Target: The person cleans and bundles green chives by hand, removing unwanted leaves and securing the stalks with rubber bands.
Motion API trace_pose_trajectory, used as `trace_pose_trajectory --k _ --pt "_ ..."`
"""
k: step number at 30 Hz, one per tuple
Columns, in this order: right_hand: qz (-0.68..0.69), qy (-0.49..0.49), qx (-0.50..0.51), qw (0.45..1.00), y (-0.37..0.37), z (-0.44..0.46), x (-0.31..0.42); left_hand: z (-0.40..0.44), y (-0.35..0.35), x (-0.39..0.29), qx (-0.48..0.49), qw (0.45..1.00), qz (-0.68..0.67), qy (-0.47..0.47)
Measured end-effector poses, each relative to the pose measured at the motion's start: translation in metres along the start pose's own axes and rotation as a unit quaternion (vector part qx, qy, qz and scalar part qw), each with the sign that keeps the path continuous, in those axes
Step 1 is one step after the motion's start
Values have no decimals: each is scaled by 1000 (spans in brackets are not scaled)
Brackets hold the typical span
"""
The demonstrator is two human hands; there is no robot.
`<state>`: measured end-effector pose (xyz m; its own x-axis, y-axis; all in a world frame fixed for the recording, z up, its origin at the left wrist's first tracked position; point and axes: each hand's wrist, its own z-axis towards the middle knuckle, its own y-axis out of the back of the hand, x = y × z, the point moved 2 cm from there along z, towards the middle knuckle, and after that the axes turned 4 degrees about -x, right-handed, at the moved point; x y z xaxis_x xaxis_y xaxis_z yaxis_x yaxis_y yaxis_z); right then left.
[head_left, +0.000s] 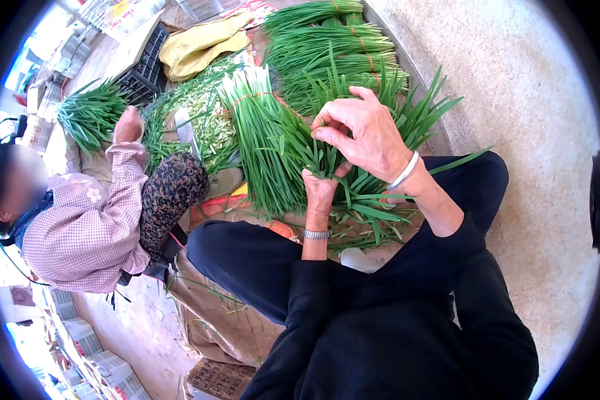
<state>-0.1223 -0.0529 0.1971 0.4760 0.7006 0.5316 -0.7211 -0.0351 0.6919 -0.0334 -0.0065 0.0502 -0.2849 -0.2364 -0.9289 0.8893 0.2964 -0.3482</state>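
Note:
My left hand (323,183), with a metal watch band on its wrist, is closed round the base of a bunch of long green leaves (407,127) that fan out to the right. Just above it my right hand (361,130), a silver bangle on its wrist, pinches with thumb and forefinger near the bunch; what lies between the fingertips is too small to name. A thick bundle of green stalks (263,140) tied with a red band lies directly left of my hands. Behind them several tied green bundles (340,47) are stacked.
A co-worker in a checked shirt (80,227) sits at the left, one hand near a leafy bunch (93,117). A knife blade (185,127) lies by cut stalk pieces (213,130). Behind are a yellow sack (203,47) and a dark crate (143,70). A concrete floor (533,133) spans the right.

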Motion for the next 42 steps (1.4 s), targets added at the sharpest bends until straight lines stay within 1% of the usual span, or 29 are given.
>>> trace_pose_trajectory --k 2,3,5,6,8,9,10,12,14,15,16,18,19,20,23,26,28,29,30,32,34,35,36,37,38,39,40,41,42 --pt "42 38 -68 996 -5 -4 0 -1 1 -2 -3 1000 9 23" --pt "42 38 -69 996 -8 -6 0 0 3 1 -3 1000 9 23" --pt "96 14 -86 992 -13 -10 -1 -1 5 6 -3 993 108 -53" --pt "95 13 -87 992 -13 -9 0 -1 6 6 -1 993 108 -53" --pt "268 -61 -167 947 -9 -5 -1 -3 10 7 0 995 95 -25" --pt "294 -25 -220 930 2 5 3 -3 9 8 -4 998 62 10" --pt "315 -14 -270 910 13 15 5 -5 10 8 -3 998 62 13" --pt "289 12 -305 907 39 29 8 -5 10 9 -3 998 39 47" --pt "201 20 -317 927 53 31 -8 -6 8 4 -6 999 35 37" --pt "165 16 -300 939 55 29 -19 -6 9 2 -2 999 33 35" --pt "163 17 -297 941 59 25 -26 -7 8 0 -1 999 31 34" --pt "-7 -27 -161 987 57 17 -39 -7 8 4 -8 1000 18 22" --pt "-26 -36 -114 992 53 14 -45 -7 10 8 -2 999 17 33" --pt "-60 -27 -98 993 48 11 -49 -7 11 13 4 999 16 42" --pt "-76 -33 -96 992 39 12 -48 -6 7 10 -4 999 27 31" --pt "-39 -47 -70 996 27 17 -57 -4 5 10 7 999 27 22" --pt "10 -7 -127 992 20 18 -56 -3 5 8 4 999 24 25" --pt "66 -20 -153 986 19 15 -55 -3 5 8 -1 999 20 28" --pt "238 -110 -179 948 17 14 -56 -2 5 7 -4 999 21 29" --pt "296 -105 -250 916 42 25 -48 -2 5 7 -13 999 -9 36" --pt "376 -26 -269 886 61 30 -37 -2 5 6 -9 999 -4 38" --pt "353 -35 -234 905 68 27 -28 -2 6 7 -9 999 7 32" --pt "354 -33 -229 906 71 19 -23 -1 6 9 -9 999 17 27" --pt "357 -55 -84 929 68 11 -16 -1 6 9 -13 999 16 26" --pt "352 -77 62 931 61 1 -7 -1 5 9 -12 1000 14 26" --pt "318 -106 94 937 54 -7 4 0 4 8 -9 1000 12 26" --pt "284 -134 126 941 45 -13 15 1 5 6 -5 997 72 -17" --pt "251 -132 96 954 31 -21 16 3 4 11 -8 999 24 -23" --pt "190 -55 64 978 19 -25 11 4 3 18 -9 999 -24 -28"
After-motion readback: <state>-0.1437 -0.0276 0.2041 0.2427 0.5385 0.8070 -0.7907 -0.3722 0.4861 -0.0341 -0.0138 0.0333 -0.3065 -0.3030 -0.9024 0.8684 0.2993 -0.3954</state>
